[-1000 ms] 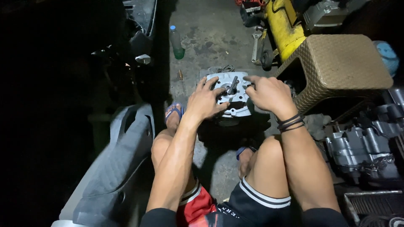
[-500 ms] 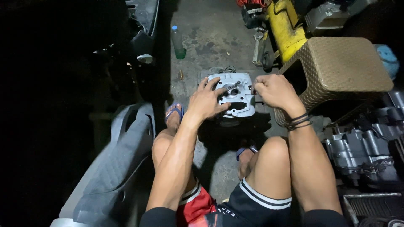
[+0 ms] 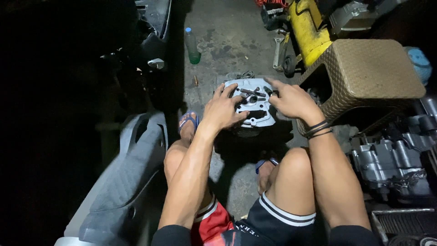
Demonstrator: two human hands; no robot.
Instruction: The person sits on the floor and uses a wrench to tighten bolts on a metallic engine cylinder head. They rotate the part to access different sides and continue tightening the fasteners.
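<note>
A grey metal cylinder head (image 3: 253, 105) lies on the concrete floor between my feet. My left hand (image 3: 224, 109) rests on its left side, thumb hooked over the lower edge and fingers spread on top. My right hand (image 3: 291, 100) covers its right edge, index finger stretched toward the top right corner. Short dark bolts or pins (image 3: 252, 92) lie on the upper face of the head between my two hands. Whether either hand pinches a small part is hidden.
A woven brown stool (image 3: 364, 77) stands at the right, a yellow machine (image 3: 309, 32) and a wrench (image 3: 277, 52) behind it. A green plastic bottle (image 3: 192, 45) stands farther back. Engine parts (image 3: 391, 168) sit at the right, a grey motorcycle seat (image 3: 123, 182) at the left.
My right hand has slid from over the middle of the head to its right edge, uncovering the top face. The left hand has stayed on the left side.
</note>
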